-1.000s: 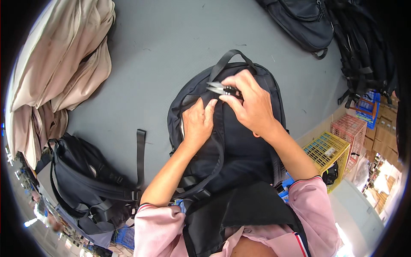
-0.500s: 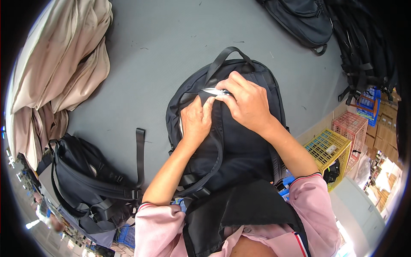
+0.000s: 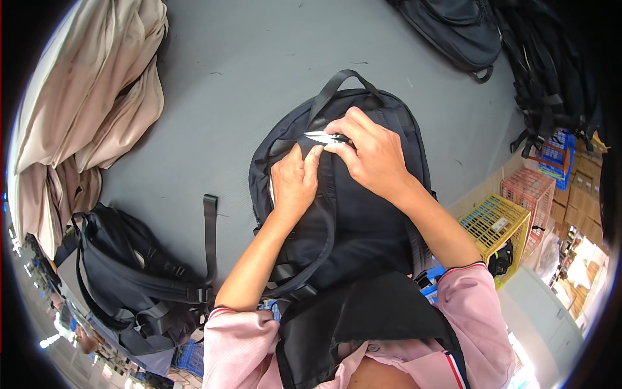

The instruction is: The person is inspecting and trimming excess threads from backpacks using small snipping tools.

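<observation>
Several dark backpacks [image 3: 350, 214] on grey table [image 3: 214, 84] (beige cloth [image 3: 84, 110] alongside), plastic crates [image 3: 495, 223]

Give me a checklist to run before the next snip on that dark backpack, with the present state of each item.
1. Snips gripped in the right hand: ok, fingers wrap the handle end and the blades point toward the person's left.
2. Left hand steadying the backpack: ok, it presses the fabric just below the blades.
3. Left fingertips away from the blades: not ok, they sit right beside them.
4. Thread or tag between the blades: cannot tell, too small to see.
5. Backpack lying flat on the grey table: ok.
6. Top handle loop out of the cutting spot: ok, it lies beyond the hands.
</observation>
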{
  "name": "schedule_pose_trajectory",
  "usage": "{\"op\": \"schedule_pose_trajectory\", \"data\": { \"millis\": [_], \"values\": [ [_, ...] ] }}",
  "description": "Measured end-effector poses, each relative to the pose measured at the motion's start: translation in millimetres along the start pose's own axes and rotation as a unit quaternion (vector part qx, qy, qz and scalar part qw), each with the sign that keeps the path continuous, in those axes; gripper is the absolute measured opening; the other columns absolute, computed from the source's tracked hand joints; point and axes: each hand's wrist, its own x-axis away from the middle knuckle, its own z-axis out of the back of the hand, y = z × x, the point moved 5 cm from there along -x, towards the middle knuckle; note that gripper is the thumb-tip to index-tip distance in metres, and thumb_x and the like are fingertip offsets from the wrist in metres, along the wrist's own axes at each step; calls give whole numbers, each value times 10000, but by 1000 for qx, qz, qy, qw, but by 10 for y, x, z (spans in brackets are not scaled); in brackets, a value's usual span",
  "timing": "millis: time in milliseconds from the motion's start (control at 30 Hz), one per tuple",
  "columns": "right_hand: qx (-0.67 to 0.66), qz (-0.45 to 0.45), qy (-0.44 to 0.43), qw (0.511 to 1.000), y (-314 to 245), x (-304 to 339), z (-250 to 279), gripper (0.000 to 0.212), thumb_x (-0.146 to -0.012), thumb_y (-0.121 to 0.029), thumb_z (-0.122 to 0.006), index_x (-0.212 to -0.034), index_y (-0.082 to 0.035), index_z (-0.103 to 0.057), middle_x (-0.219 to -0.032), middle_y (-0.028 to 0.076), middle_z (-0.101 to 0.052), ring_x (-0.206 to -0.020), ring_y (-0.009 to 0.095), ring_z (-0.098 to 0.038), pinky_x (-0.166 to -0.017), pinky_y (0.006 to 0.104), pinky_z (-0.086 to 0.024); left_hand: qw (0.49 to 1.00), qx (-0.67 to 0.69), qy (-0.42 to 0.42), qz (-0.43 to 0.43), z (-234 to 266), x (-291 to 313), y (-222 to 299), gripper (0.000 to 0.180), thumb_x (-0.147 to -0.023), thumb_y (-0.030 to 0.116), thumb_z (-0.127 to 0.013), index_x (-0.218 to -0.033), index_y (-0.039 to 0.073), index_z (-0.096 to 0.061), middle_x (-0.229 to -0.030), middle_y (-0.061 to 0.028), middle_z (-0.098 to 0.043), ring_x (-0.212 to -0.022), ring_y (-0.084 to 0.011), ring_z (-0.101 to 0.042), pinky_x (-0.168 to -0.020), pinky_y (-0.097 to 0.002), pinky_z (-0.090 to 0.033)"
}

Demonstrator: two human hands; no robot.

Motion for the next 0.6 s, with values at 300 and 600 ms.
{"op": "schedule_pose_trajectory", "data": {
  "millis": [300, 600],
  "values": [
    [-301, -257, -41, 917, 442, 164, -119, 295, -756, -127, -743, -963, -16, -565, -719, 30, -550, -641, 90, -513, -595, 263, -449, 971, -240, 12, -21, 340, -151, 291, 374, -787, 339, -706, -679, 36, -515, -529, -109, -525, -489, -318, -533, -472, -405, -425],
    [-600, -321, 46, 732, 250, 140, -632, 167, -834, -125, -684, -848, -41, -541, -770, -24, -536, -679, 27, -467, -590, 193, -382, 965, -200, -98, -141, 358, -521, 309, 555, -721, 261, -731, -1211, 107, -523, -1239, -156, -489, -1103, -284, -525, -885, -391, -446]
  ]
}}
